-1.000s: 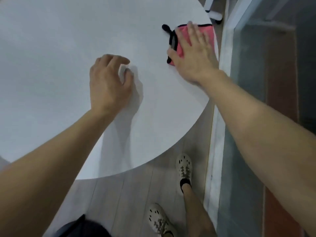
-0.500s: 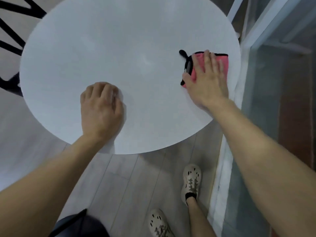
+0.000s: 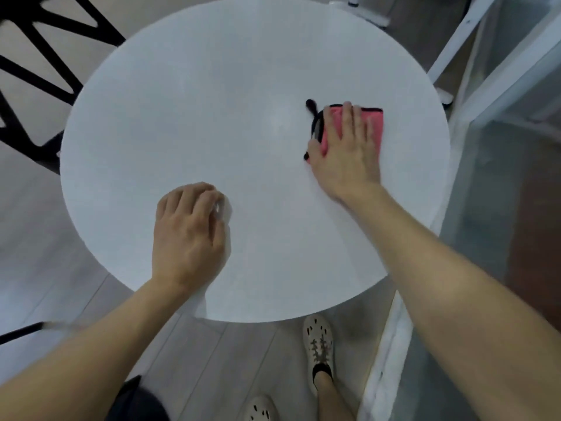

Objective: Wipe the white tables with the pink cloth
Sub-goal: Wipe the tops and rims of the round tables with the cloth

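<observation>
round white worktop (image 3: 197,101). right hand (image 3: 346,156), fingers (image 3: 348,120) flat and straight, presses pink cloth (image 3: 372,126) near right edge. left hand (image 3: 188,235) rests near front edge, fingers curled under, holding nothing.

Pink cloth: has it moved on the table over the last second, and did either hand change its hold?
The right hand has slid the pink cloth left, away from the white table's right rim toward its middle. Nothing was gripped or let go. Unchanged: the right hand presses flat on the cloth; the left hand rests on the tabletop, fingers curled.
</observation>
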